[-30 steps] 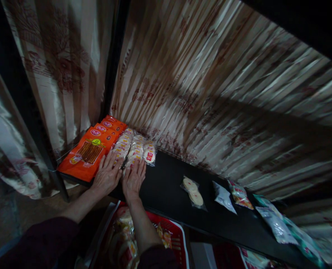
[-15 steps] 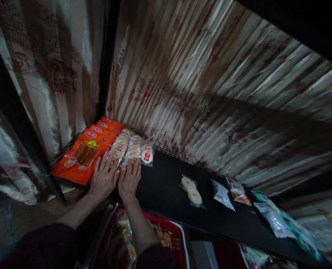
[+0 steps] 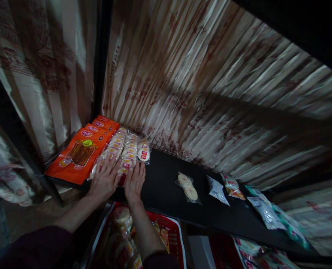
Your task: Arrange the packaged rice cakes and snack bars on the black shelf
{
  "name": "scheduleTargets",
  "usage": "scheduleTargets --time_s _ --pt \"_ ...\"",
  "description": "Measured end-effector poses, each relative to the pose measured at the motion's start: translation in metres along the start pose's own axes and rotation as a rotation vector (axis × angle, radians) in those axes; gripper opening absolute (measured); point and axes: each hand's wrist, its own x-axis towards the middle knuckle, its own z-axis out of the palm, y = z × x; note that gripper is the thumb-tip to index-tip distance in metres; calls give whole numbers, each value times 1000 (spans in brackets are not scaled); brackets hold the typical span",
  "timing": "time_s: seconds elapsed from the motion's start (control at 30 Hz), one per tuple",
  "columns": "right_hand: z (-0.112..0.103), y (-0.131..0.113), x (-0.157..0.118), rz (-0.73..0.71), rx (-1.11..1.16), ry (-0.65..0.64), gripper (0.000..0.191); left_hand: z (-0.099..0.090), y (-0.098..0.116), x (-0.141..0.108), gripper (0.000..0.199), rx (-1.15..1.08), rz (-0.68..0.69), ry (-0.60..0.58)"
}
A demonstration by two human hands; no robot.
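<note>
Several clear packets of round, pale rice crackers [image 3: 129, 148] lie in overlapping rows on a black shelf [image 3: 160, 179]. My left hand [image 3: 104, 181] rests with fingers stretched over the front of the leftmost row, beside the orange snack bags [image 3: 80, 155]. Close to the front of the middle row is my right hand [image 3: 134, 183], its fingers extended and its tips just below a single rice cracker packet [image 3: 143, 151] at the right. Neither hand is closed around anything. The fingers partly cover the nearest packets.
Below the shelf stands a red basket [image 3: 179, 239] holding packaged snacks. Farther right on the shelf lie a packet of pale round crackers [image 3: 188, 186], a silver-white pouch [image 3: 217, 190] and several other bags. A patterned curtain [image 3: 182, 74] hangs behind; a dark post [image 3: 101, 56] rises at the corner.
My right hand has shifted slightly right, from the middle row's front towards the single packet. More of the middle row shows between my hands. The left hand stays on the left row.
</note>
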Motion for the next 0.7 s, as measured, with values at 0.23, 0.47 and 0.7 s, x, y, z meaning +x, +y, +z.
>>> scheduleTargets --time_s 0.23,0.47,0.7 --pt "3 8 22 77 220 -81 65 4 16 -6 51 -85 48 -111" --pt "9 -1 26 74 346 -181 68 7 13 -7 49 -54 28 -161" --pt "8 4 32 143 354 -126 68 4 13 -6 56 -67 27 -140"
